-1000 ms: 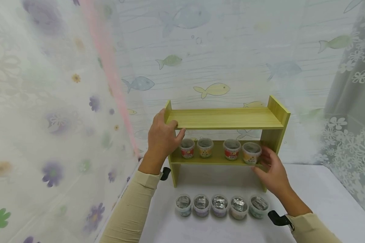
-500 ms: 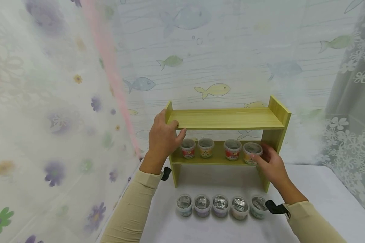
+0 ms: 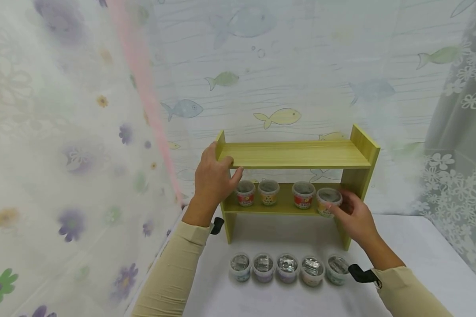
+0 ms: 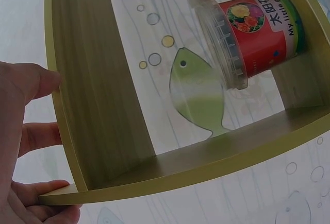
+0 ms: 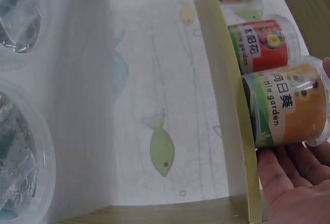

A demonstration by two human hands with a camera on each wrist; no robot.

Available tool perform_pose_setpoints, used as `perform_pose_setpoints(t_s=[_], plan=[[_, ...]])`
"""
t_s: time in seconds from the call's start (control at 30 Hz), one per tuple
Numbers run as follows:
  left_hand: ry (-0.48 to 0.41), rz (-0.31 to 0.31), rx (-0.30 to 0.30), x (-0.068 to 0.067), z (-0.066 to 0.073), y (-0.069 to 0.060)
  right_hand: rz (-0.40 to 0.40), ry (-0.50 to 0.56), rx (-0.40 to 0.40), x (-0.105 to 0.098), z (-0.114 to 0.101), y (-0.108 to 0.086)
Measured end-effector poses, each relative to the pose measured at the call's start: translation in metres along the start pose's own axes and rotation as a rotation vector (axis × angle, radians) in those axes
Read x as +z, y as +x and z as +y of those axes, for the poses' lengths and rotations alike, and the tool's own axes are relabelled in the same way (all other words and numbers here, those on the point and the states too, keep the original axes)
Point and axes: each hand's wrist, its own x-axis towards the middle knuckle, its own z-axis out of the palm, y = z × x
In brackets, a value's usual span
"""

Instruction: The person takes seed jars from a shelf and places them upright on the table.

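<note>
A yellow-green wooden shelf [image 3: 293,155] stands on a white surface. My left hand [image 3: 212,178] grips the upper left end of the shelf; in the left wrist view its fingers lie round the board's edge. At the right end of the middle board, my right hand [image 3: 355,218] holds an orange-labelled cup [image 3: 328,201] between thumb and fingers, the cup at the board's front edge. Beside it stands a red-labelled cup [image 3: 303,195]. Farther left on that board are an orange-labelled cup [image 3: 268,192] and another red-labelled cup [image 3: 245,193].
Several clear cups with silvery contents stand in a row in front of the shelf, from the leftmost cup [image 3: 240,267] to the rightmost cup [image 3: 338,269]. Behind the shelf hangs a fish-patterned curtain [image 3: 277,88]; a flowered curtain [image 3: 63,154] is at the left.
My right thumb has moved onto the front of the rightmost shelf cup, and that cup has come slightly forward towards the board's edge. My left hand has stayed on the shelf.
</note>
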Motion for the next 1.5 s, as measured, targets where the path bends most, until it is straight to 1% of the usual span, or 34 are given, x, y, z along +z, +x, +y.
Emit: perform_pose_setpoints(t_s=[0.17,0.33,0.57,0.73,0.83,0.9,1.03,1.23,1.5], plan=[[0.0,0.004,0.004,0.0,-0.001,0.0,-0.005,-0.05,0.013,0.0,-0.004,-0.005],[0.0,0.007,0.003,0.0,-0.001,0.001,-0.007,-0.099,0.008,0.0,-0.007,-0.009],[-0.006,0.006,0.001,0.002,0.0,-0.002,-0.004,-0.11,-0.014,0.005,-0.009,-0.017],[-0.001,0.009,0.006,0.002,0.0,-0.003,0.023,-0.069,-0.088,0.015,-0.009,-0.025],[0.001,0.021,0.011,0.002,0.0,-0.003,0.023,-0.041,-0.129,0.023,-0.011,-0.03],[0.002,0.027,0.014,0.002,0.0,-0.003,0.014,-0.025,-0.142,0.029,-0.013,-0.033],[0.005,0.03,0.012,0.002,0.0,-0.001,-0.009,0.001,-0.146,0.042,-0.017,-0.04],[0.01,0.016,-0.004,0.001,0.0,-0.001,-0.056,0.061,-0.141,0.061,-0.022,-0.051],[0.015,0.006,-0.004,0.001,-0.001,-0.001,-0.091,0.133,-0.109,0.082,-0.027,-0.064]])
